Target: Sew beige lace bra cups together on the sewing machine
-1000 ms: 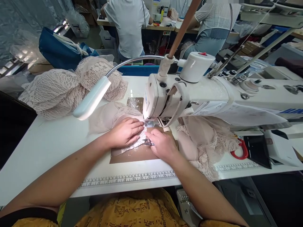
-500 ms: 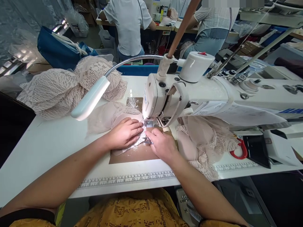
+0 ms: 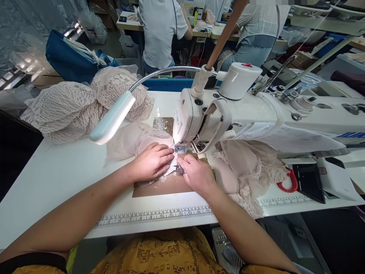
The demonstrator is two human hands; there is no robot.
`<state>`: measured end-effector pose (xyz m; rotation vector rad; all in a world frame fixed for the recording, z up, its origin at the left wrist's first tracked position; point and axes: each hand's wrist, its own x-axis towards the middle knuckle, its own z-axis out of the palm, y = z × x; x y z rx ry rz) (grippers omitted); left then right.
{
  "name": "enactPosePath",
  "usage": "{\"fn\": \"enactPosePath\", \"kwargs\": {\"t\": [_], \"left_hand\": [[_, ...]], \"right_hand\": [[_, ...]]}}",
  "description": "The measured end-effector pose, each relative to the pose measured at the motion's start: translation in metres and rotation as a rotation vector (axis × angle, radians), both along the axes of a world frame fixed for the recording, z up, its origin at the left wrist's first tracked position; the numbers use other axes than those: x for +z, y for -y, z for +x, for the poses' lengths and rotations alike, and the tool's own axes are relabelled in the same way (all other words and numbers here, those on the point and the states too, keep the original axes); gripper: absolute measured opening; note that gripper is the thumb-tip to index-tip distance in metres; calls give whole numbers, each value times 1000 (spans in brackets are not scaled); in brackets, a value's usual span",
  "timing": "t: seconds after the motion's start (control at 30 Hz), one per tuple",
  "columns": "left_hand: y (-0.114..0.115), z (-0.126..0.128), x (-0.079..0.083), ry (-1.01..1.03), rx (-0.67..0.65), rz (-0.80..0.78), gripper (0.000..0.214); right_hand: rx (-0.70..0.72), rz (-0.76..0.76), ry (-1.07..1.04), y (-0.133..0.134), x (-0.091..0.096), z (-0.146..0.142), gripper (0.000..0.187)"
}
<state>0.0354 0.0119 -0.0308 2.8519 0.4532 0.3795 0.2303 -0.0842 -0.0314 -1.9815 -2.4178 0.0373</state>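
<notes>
A pale pink bra piece with lace edging (image 3: 151, 142) lies on the bed of the white sewing machine (image 3: 188, 118), its edge at the needle area (image 3: 176, 146). My left hand (image 3: 152, 161) rests flat on this piece, fingers stretched side by side towards the needle. In my right hand (image 3: 199, 175) are small metal thread snips (image 3: 179, 169), their blades pointing left beside the lace below the needle. Its thumb and forefinger are at the edge of the lace. My fingers hide part of the fabric and the snips' handles.
Piled lace bra cups (image 3: 65, 110) sit at left, with more lace pieces (image 3: 239, 167) on the right. A gooseneck lamp (image 3: 114, 118) arches above my left hand. Red-handled scissors (image 3: 291, 182) lie beside a dark flat device (image 3: 308, 182). Co-workers sit beyond the table.
Both hands keep nearly the same place at the needle, snips still in my right hand. The view has shifted slightly. A co-worker's arm at the back has risen.
</notes>
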Motion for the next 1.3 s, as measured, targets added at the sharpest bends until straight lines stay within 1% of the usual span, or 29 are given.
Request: {"fn": "enactPosePath", "kwargs": {"t": [0.2, 0.47, 0.57, 0.67, 0.73, 0.83, 0.93, 1.0, 1.07, 1.13, 1.2, 1.3], "left_hand": [[-2, 0, -5, 14, 36, 25, 37], [-4, -5, -9, 3, 91, 71, 42], [-5, -6, -8, -22, 165, 77, 48], [1, -5, 1, -88, 270, 69, 47], [11, -7, 13, -172, 283, 24, 46], [30, -15, 36, -288, 200, -89, 47], [42, -25, 55, -232, 83, -253, 43], [40, -29, 60, -128, 79, -328, 44], [31, -30, 58, -33, 151, -319, 48], [18, -26, 50, 7, 227, -317, 55], [7, -20, 41, -12, 260, -426, 57], [1, -14, 29, -18, 243, -663, 49]], "right_hand": [[-33, -45, -35, -2, 2, -2, 44], [-73, 7, -136, -2, -2, 0, 44], [-101, 1, -186, -3, 0, 0, 43], [-132, -4, -286, -3, 1, 2, 43], [-126, 17, -401, -2, 0, 6, 43], [-86, 66, -572, -1, -5, 10, 39], [-20, 63, -708, 1, -7, 8, 37], [34, 26, -749, 2, -7, 4, 39], [59, -9, -757, 2, -7, 0, 42], [56, -38, -786, 1, -6, -3, 46], [45, -57, -843, 0, -6, -6, 49], [41, -94, -909, 1, -3, -7, 50]]}}
